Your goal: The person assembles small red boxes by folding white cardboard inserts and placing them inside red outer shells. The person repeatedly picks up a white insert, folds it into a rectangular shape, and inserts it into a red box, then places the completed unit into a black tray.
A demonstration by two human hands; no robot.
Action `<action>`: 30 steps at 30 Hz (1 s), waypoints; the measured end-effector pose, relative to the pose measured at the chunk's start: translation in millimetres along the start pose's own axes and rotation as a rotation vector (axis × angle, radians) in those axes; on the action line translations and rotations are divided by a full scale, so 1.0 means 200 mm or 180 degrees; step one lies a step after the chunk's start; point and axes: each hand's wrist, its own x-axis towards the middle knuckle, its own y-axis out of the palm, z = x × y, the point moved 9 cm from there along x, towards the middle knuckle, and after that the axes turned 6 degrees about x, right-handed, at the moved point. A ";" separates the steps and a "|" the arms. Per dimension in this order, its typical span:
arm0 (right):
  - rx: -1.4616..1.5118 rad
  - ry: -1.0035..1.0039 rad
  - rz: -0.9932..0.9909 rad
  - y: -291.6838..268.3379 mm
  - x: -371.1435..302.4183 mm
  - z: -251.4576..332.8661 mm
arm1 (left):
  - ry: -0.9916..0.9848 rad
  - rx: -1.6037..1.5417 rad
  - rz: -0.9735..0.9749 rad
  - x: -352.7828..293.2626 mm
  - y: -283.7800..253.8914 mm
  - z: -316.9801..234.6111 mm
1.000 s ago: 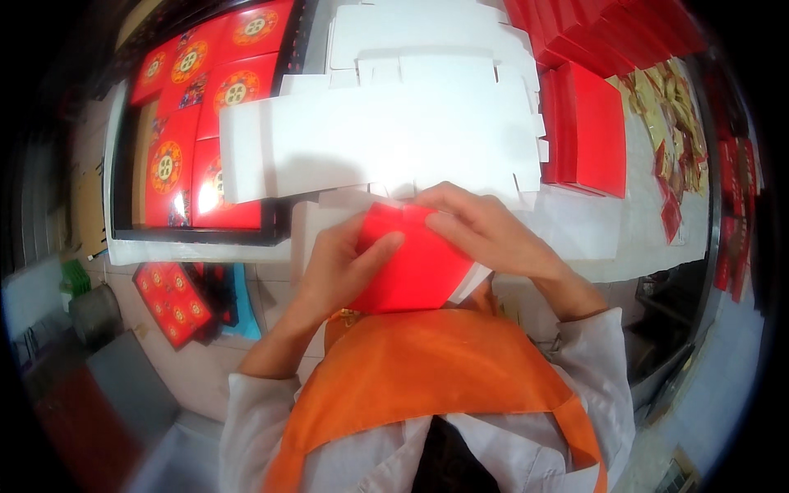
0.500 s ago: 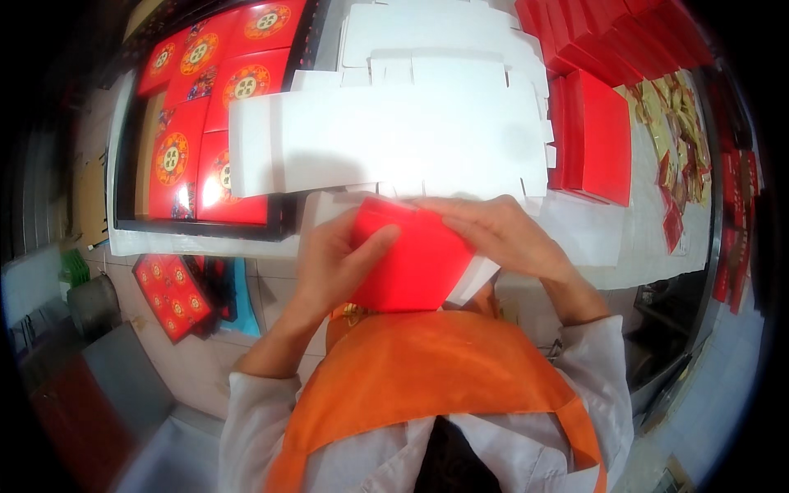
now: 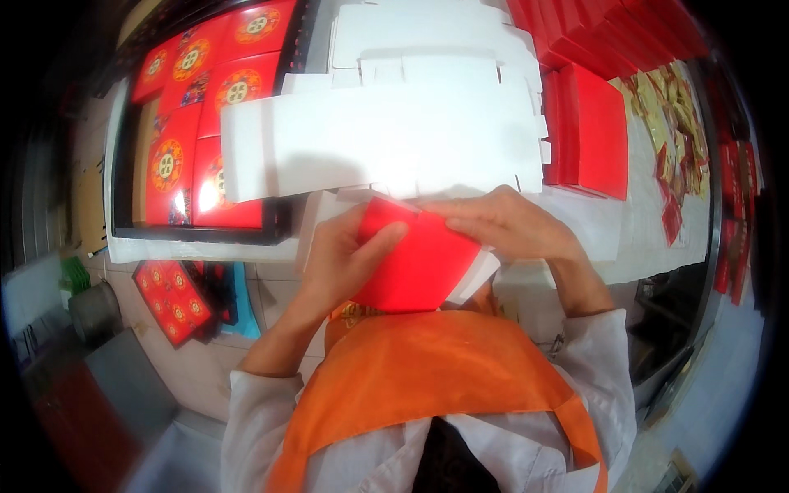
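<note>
Close to my orange apron I hold a red cardboard box with white flaps standing out at its left and lower right. My left hand grips its left side, thumb lying on the red face and fingers hidden behind. Along the upper right edge, my right hand is closed on the box, its thumb and fingertips pressed near the top fold. Just beyond my hands lie flat white carton blanks, stacked on the table.
A dark tray of red boxes with round gold emblems stands at the left. Upright red boxes are lined up at the right, beside a pile of gold and red packets. Another red patterned tray sits lower left.
My right hand has shifted slightly up along the box's top edge. The box stays in both hands, nearly in place, and the whole view has moved a little.
</note>
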 end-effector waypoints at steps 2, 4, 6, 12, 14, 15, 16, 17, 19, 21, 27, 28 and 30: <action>-0.0036 0.0001 0.0062 0.00 0.00 -0.01 | -0.0007 0.0005 -0.0020 0.01 0.00 0.01; -0.0098 -0.0095 0.0023 0.00 -0.01 -0.02 | 0.0004 0.0039 -0.0030 0.01 0.00 0.01; -0.0070 -0.0037 -0.0002 0.00 -0.01 -0.02 | 0.0038 0.0098 -0.0064 0.01 0.00 0.00; 0.0201 -0.0230 -0.0153 0.01 -0.02 -0.05 | 0.0071 0.0026 -0.0126 0.01 0.02 -0.01; 0.0342 -0.0305 -0.0217 0.02 -0.03 -0.07 | 0.0060 -0.0030 -0.0087 0.02 0.03 -0.01; 0.0443 -0.0363 -0.0243 0.03 -0.04 -0.08 | 0.0096 0.0011 -0.0083 0.02 0.03 -0.02; 0.0543 -0.0422 -0.0270 0.03 -0.04 -0.08 | 0.0133 0.0053 -0.0079 0.02 0.03 -0.03; 0.0569 -0.0424 -0.0288 0.03 -0.05 -0.08 | 0.0171 0.0094 -0.0074 0.02 0.03 -0.04; 0.0624 -0.0431 -0.0318 0.04 -0.06 -0.08 | 0.0205 0.0087 -0.0049 0.02 0.03 -0.05; 0.0581 -0.0390 -0.0276 0.04 -0.07 -0.08 | 0.0182 0.0018 -0.0044 0.01 0.03 -0.05; 0.0247 -0.0531 -0.0392 0.06 -0.10 -0.04 | 0.0130 -0.0073 -0.0082 0.02 0.03 -0.01; 0.0175 -0.0585 -0.0429 0.07 -0.10 -0.04 | 0.0111 0.0015 -0.0074 0.02 0.03 0.00; 0.0161 -0.0375 -0.0352 0.07 -0.10 -0.04 | 0.0083 0.0019 -0.0050 0.02 0.03 0.01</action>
